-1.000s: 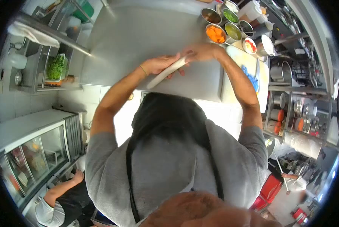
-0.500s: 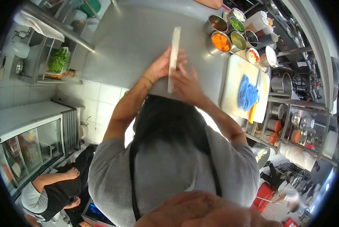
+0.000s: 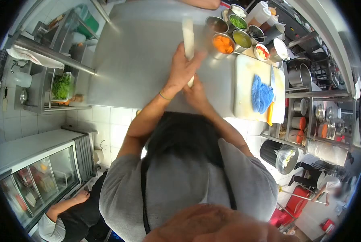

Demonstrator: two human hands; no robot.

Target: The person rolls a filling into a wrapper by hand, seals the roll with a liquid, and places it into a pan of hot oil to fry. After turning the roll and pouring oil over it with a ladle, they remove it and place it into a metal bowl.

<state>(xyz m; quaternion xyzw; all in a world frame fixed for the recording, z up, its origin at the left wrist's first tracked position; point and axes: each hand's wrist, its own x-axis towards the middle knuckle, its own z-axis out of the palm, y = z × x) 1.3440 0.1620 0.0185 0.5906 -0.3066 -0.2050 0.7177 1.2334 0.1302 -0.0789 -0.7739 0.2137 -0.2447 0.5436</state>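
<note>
A long, pale white strip (image 3: 188, 34), whose exact kind I cannot make out, is held upright in front of my body above the steel table (image 3: 136, 60). My left hand (image 3: 182, 66) wraps across its middle, and the fingertips on the far side are blurred. Lower down, my right hand (image 3: 195, 92) is closed at the strip's near end, close to the table's front edge. The hands cover part of its length.
Metal cups of chopped food (image 3: 223, 44) and squeeze bottles (image 3: 261, 14) stand at the back right. On a white cutting board (image 3: 245, 88) lie a blue cloth (image 3: 262, 94), a knife (image 3: 272, 78) and an orange-handled tool (image 3: 270, 113). Another person's forearm (image 3: 202, 3) rests at the far edge.
My left hand has moved from beside the strip to across its middle. The right hand has dropped to its near end and closed there. The view has shifted slightly.
</note>
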